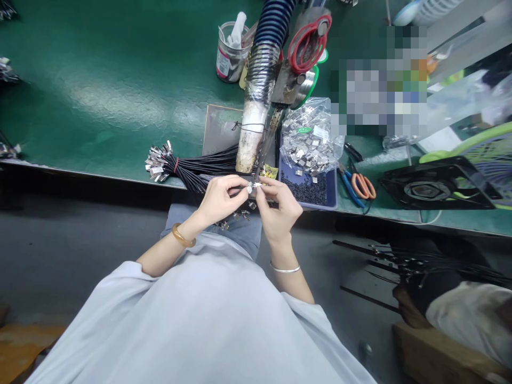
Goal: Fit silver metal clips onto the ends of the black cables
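My left hand (pixel 223 198) and my right hand (pixel 279 207) meet at the table's front edge, fingertips pinched. Between them is a small silver metal connector (pixel 256 185), partly covered by the fingers; which hand bears it more I cannot tell. Just above, a thin rod-like tool (pixel 269 137) slants down from a metal holder, its lower end close to my fingertips. Left of my hands lies a bundle of black cables (pixel 196 166) with silver connector ends, tied with a red band. More small metal connectors (pixel 240 214) rest in my lap.
A ribbed duct (pixel 272 32) comes down over the work spot. To the right stands a blue tray (pixel 334 192) with small black parts and a bag of metal shells (pixel 314 138). Beyond are orange-handled scissors (pixel 363 186) and a black fan (pixel 436 184). A plastic cup (pixel 230 53) stands behind.
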`<control>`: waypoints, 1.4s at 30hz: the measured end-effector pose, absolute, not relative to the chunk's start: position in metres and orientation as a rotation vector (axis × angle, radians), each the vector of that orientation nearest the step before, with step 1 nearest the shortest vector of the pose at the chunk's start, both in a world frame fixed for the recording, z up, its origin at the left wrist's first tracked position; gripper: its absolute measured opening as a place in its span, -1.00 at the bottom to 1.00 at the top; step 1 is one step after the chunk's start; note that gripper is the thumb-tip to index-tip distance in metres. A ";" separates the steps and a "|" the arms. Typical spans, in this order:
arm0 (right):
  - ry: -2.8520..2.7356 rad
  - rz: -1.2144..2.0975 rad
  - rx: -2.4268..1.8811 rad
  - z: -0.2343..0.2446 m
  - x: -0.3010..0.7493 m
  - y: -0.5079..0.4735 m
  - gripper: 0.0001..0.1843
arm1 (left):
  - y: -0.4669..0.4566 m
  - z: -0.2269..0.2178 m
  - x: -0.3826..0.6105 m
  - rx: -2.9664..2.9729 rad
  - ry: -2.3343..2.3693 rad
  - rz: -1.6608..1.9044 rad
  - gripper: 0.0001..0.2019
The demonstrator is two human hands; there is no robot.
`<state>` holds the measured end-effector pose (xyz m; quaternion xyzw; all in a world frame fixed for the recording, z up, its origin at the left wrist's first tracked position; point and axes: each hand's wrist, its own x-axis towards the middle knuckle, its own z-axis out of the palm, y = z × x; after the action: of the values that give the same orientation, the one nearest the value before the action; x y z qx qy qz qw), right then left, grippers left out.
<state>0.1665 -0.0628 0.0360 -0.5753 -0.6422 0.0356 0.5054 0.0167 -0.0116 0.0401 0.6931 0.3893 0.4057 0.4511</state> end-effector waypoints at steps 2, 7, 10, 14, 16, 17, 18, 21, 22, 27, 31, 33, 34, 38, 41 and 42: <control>-1.485 0.232 -1.424 0.040 0.165 -0.062 -0.90 | -0.012 0.042 0.016 1.762 0.962 1.019 -0.80; -1.392 0.350 -1.425 0.041 0.164 -0.060 -0.87 | -0.014 0.041 0.018 1.765 0.971 1.088 -0.82; -1.347 0.451 -1.430 0.041 0.165 -0.058 -0.88 | -0.014 0.039 0.020 1.702 1.009 1.119 -0.84; -1.289 0.604 -1.419 0.041 0.167 -0.055 -0.87 | -0.013 0.039 0.021 1.658 1.045 1.116 -0.86; -1.279 0.620 -1.404 0.041 0.168 -0.055 -0.86 | -0.013 0.039 0.021 1.669 1.038 1.124 -0.86; -1.283 0.614 -1.403 0.041 0.169 -0.055 -0.86 | -0.013 0.039 0.021 1.671 1.035 1.127 -0.86; -1.294 0.599 -1.407 0.042 0.169 -0.055 -0.86 | -0.013 0.038 0.021 1.669 1.036 1.127 -0.85; -1.352 0.532 -1.431 0.044 0.169 -0.055 -0.88 | -0.014 0.038 0.023 1.653 1.056 1.127 -0.85; -1.370 0.513 -1.436 0.045 0.169 -0.055 -0.88 | -0.014 0.037 0.023 1.651 1.059 1.130 -0.85; -1.419 0.468 -1.435 0.048 0.170 -0.053 -0.89 | -0.014 0.037 0.025 1.642 1.062 1.154 -0.84; -1.437 0.453 -1.414 0.048 0.170 -0.052 -0.89 | -0.014 0.037 0.025 1.608 1.065 1.156 -0.83; -1.446 0.456 -1.417 0.047 0.171 -0.051 -0.89 | -0.013 0.037 0.025 1.592 1.067 1.141 -0.84; -1.451 0.458 -1.419 0.047 0.171 -0.051 -0.89 | -0.013 0.037 0.024 1.588 1.067 1.135 -0.84; -1.469 0.434 -1.419 0.048 0.171 -0.051 -0.88 | -0.013 0.037 0.024 1.583 1.067 1.130 -0.84; -1.506 0.379 -1.411 0.051 0.171 -0.052 -0.87 | -0.013 0.038 0.024 1.563 1.062 1.139 -0.84; -1.524 0.358 -1.402 0.052 0.171 -0.052 -0.87 | -0.013 0.038 0.023 1.553 1.059 1.143 -0.85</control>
<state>0.1705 -0.0517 0.0525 -0.5790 -0.6292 0.1478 0.4970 0.0234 -0.0127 0.0385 0.6289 0.4292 0.4631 0.4536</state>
